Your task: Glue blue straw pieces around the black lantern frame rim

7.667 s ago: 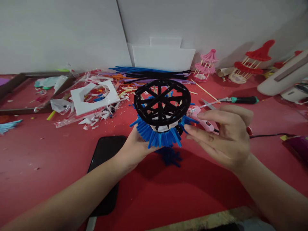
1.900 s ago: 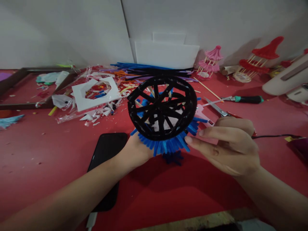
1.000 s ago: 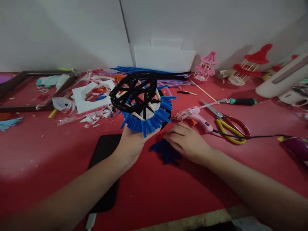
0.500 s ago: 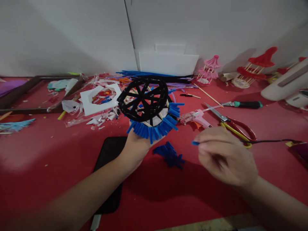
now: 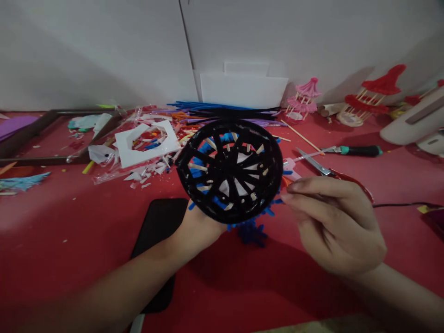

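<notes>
Working over a red table (image 5: pixel 215 291) across the lower frame. Holding a black-topped, blue-fringed model (image 5: pixel 229 170) up at frame centre, gripped from beneath in the left hand (image 5: pixel 203 229) with fingers mostly hidden. Curling the right hand (image 5: pixel 336 224) at right of centre, bringing fingertips (image 5: pixel 288 199) together just beside the rim (image 5: pixel 276 171); cannot tell whether pinching anything. Showing blue pieces (image 5: pixel 251 232) just below.

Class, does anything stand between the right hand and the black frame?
Only short blue strips, poking out past the rim of the black frame near the right hand. Nothing else visible stands in the way.
</notes>
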Motion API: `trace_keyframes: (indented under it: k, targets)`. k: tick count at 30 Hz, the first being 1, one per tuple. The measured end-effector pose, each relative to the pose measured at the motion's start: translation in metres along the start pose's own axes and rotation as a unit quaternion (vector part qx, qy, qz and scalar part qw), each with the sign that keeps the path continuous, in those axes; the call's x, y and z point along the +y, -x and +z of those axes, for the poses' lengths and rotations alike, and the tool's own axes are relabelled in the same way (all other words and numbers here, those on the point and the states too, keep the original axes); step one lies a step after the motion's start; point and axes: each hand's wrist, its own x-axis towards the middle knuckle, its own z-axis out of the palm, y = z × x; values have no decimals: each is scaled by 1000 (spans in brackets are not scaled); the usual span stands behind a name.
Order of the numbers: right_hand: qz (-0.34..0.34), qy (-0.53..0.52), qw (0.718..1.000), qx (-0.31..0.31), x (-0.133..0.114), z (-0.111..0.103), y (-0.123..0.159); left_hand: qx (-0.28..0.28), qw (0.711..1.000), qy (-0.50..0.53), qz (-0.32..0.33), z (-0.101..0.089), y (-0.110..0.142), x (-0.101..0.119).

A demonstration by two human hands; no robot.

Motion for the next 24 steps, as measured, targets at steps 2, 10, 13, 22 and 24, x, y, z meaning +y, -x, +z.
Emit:
trace_keyframes:
  k: [2, 10, 13, 22, 24]
  targets:
    - [-9, -2, 1000, 4, 0, 0, -1, -5, 1000, -23, 15, 1, 0, 2]
    - [5, -30, 999, 31, -2, 8, -6, -23, 995, -75, 60, 5, -4, 10]
    - [10, -20, 999, 45, -4, 12, -6, -34, 999, -9, 29, 8, -5, 14]
    - [-2, -13, 999, 39, -4, 11, -8, -59, 998, 2, 10, 12, -5, 21]
    - [4, -12, 999, 36, -5, 10, -9, -64, 998, -8, 24, 10, -5, 22]
